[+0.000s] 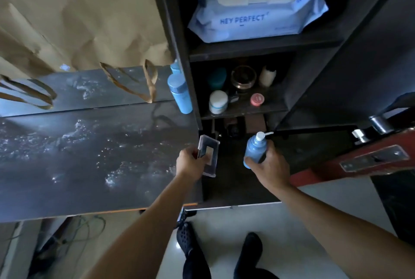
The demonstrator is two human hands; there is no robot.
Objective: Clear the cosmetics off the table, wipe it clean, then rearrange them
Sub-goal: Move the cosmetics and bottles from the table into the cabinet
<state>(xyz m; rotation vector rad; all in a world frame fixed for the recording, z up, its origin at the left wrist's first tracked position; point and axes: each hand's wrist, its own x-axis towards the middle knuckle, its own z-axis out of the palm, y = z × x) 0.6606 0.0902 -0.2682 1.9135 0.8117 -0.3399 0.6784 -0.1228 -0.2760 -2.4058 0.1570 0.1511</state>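
We grip the clear case (208,157) in the left hand (190,163) and the blue pump bottle (255,149) in the right hand (270,167), both just past the table (67,177) edge before the shelves (258,50), likely moving two items per trip.

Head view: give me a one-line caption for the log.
Left hand holds a clear plastic case, right hand grips a blue pump bottle, both before the dark shelf unit.

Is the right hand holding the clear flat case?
No, the right hand grips a blue pump bottle, while the left hand holds the clear case.
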